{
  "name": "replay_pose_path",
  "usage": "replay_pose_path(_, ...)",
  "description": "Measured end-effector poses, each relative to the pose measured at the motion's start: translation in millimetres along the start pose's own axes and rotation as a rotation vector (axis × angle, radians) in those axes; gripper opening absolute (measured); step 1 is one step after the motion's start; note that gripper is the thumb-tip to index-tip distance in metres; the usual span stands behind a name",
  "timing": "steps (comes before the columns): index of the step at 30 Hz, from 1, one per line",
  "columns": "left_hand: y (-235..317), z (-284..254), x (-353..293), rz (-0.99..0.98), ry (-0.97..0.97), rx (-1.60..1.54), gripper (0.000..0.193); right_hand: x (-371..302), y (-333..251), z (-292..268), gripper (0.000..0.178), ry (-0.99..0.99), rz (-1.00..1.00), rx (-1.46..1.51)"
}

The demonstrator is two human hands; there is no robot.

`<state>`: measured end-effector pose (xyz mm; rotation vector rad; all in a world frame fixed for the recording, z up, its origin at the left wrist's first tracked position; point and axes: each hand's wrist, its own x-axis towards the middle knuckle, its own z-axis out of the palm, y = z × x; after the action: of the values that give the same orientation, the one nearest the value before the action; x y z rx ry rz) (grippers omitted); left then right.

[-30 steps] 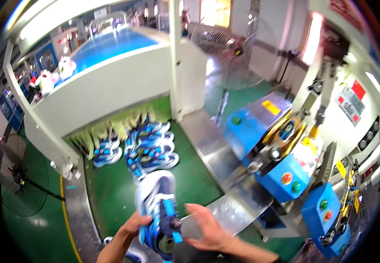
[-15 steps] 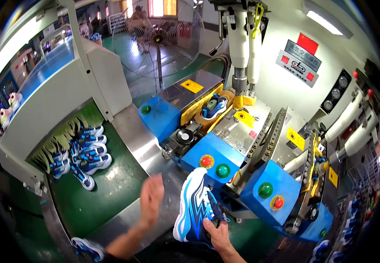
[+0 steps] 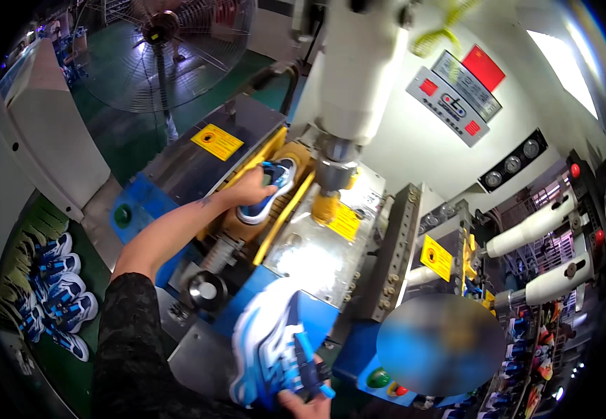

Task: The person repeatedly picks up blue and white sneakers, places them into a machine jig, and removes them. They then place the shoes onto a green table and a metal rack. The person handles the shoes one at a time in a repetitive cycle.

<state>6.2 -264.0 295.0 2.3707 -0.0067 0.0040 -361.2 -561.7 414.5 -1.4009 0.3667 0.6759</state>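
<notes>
1. Here's the first shoe (image 3: 265, 349), blue and white, at the near edge of the bench; its toe points away from the person, its pale sole turned toward the left.
2. The right hand (image 3: 308, 403) has it, thumb and fingers gripping the dark, strapped ankle end.
3. Over to the second shoe (image 3: 281, 183), navy with a white sole, seated in the machine's slot, farther off!
4. The left hand (image 3: 253, 187) is on that one, fingers grasping it around the ankle opening, arm stretched across the near blue housing.
5. Yellow plates (image 3: 283, 222) flank the slot, one on each side of the shoe.
6. Just to the right, a thick white cylinder (image 3: 359, 77) hangs down, its yellow tip (image 3: 325, 207) above the metal plate.
7. Nearer, a round black knob (image 3: 207, 287) sits before the slot; a green button (image 3: 123, 215) shows on the left.
8. Way left, more blue and white shoes (image 3: 65, 300) crowd together on the green surface by a fringed curtain (image 3: 36, 227).
9. Far left stands a big wire fan (image 3: 161, 29).
10. Far right, two white cylinders (image 3: 535, 234) lean over a neighbouring station, with three gauges (image 3: 512, 164) on the pale panel behind.
</notes>
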Motion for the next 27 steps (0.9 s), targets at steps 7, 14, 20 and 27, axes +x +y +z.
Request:
replay_pose_path(7, -0.5, -104.9, -107.5, -0.277, 0.038, -1.101, 0.061, 86.3, -58.4, 44.5, 0.07, 0.098, -0.177, 0.08)
replay_pose_path(14, -138.4, -86.0, -386.5, -0.113, 0.766, -1.513, 0.075, 333.2, -197.2, 109.9, 0.034, 0.063, -0.132, -0.091)
replay_pose_path(20, -108.4, -71.6, -484.8, -0.729, 1.213, -1.543, 0.041, 409.0, -126.3, 139.2, 0.071, 0.52, -0.643, -0.77)
replay_pose_path(27, -81.4, -27.6, -485.8, -0.659, 1.082, -1.469, 0.05, 398.3, -145.9, 132.4, 0.072, 0.561, -0.517, -0.884)
